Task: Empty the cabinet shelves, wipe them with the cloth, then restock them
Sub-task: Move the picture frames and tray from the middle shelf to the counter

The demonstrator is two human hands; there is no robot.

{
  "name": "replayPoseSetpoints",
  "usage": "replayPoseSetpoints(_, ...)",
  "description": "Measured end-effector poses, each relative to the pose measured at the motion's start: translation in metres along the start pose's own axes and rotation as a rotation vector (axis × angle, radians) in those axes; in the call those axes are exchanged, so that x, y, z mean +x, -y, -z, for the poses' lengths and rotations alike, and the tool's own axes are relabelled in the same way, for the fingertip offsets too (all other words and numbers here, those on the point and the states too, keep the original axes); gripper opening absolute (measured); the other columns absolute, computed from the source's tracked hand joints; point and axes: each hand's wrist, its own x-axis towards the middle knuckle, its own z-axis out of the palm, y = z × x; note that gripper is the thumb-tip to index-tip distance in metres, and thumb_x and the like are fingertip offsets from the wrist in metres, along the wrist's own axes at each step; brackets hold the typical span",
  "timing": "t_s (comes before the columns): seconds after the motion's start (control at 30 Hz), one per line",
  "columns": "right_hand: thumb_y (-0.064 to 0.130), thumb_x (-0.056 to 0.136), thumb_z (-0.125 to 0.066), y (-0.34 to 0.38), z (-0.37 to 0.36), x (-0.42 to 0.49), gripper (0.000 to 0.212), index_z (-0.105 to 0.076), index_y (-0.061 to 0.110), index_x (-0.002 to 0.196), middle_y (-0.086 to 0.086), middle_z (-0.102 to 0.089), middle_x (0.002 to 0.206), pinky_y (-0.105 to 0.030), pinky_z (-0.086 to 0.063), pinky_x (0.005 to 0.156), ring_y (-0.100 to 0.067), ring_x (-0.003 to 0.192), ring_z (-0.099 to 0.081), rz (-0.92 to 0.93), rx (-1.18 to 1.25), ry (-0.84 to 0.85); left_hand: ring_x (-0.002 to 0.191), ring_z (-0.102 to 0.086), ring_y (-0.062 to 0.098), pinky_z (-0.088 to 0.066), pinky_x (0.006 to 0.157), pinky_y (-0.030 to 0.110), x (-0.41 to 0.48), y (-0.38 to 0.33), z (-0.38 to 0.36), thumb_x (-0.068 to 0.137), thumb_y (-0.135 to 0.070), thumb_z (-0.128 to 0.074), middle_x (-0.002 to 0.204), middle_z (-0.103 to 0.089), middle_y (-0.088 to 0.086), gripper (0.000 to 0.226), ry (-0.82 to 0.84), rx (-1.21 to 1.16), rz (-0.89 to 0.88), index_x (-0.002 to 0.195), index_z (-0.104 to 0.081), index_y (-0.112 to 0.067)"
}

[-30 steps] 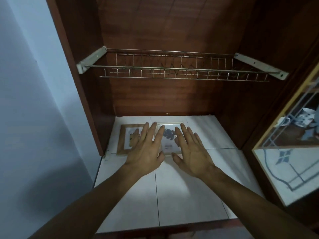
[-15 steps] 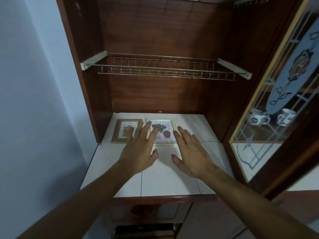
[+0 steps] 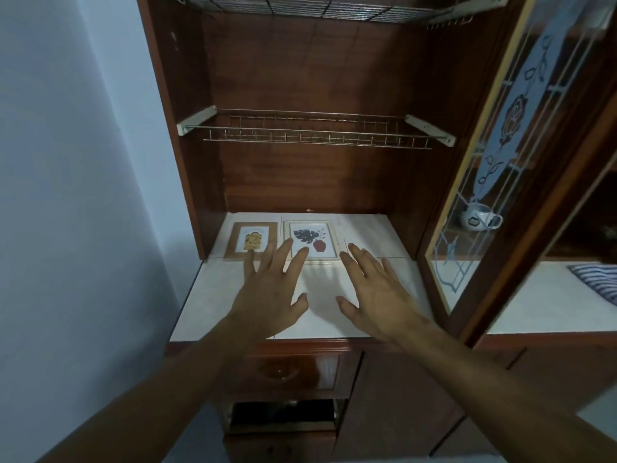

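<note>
Two picture frames lie flat at the back of the white tiled shelf (image 3: 367, 228) of a wooden cabinet: a brown frame (image 3: 251, 240) on the left and a pale frame with a leaf and red vase print (image 3: 313, 240) beside it. My left hand (image 3: 270, 292) hovers with fingers spread, its fingertips over the near edges of both frames. My right hand (image 3: 377, 292) is spread flat to the right, just in front of the pale frame. Neither hand holds anything.
A bare wire rack (image 3: 314, 130) spans the cabinet above the shelf, with a second rack (image 3: 334, 8) at the top. The glass door (image 3: 494, 168) stands open on the right, a white mug (image 3: 479, 217) behind it. A striped cloth (image 3: 597, 282) lies far right. A drawer (image 3: 293, 369) sits below.
The view has pulled back and risen, so both hands now sit nearer the shelf's front edge. My hands came off the pale frame; both frames stay in place.
</note>
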Motion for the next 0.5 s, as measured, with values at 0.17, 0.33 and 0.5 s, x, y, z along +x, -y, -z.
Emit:
replayPoseSetpoints(0.17,0.047,0.098,-0.042,0.008,0.006,-0.025,0.075,-0.005,0.018,0.156,-0.005,0.002,0.164,-0.042,0.002,0.12,-0.023,0.151,0.0,0.002,0.009,-0.003,0.147,-0.019,0.033,-0.011,0.115,0.062,-0.016,-0.011,0.011,0.081,-0.057,-0.052,0.159,-0.027,0.007,0.078,-0.019,-0.077,0.007,0.15,-0.033,-0.026)
replayPoseSetpoints(0.33,0.048,0.098,-0.041,0.009,0.009,-0.051,0.074,-0.006,0.018,0.156,-0.004,0.001,0.164,-0.042,0.005,0.119,-0.023,0.151,0.0,-0.011,-0.005,-0.002,0.144,-0.027,0.035,-0.013,0.113,0.064,-0.034,-0.025,0.017,0.076,-0.057,-0.051,0.156,-0.033,0.009,0.079,0.008,-0.069,0.013,0.146,-0.04,-0.024)
replayPoseSetpoints(0.5,0.045,0.097,-0.043,-0.005,0.018,-0.076,0.071,-0.013,0.017,0.155,-0.006,-0.005,0.164,-0.048,0.002,0.119,-0.023,0.151,-0.004,0.02,0.011,-0.026,0.139,-0.037,0.038,-0.022,0.108,0.066,-0.048,-0.049,0.025,0.073,-0.054,-0.056,0.151,-0.041,0.012,0.077,-0.019,-0.056,0.019,0.141,-0.047,-0.02)
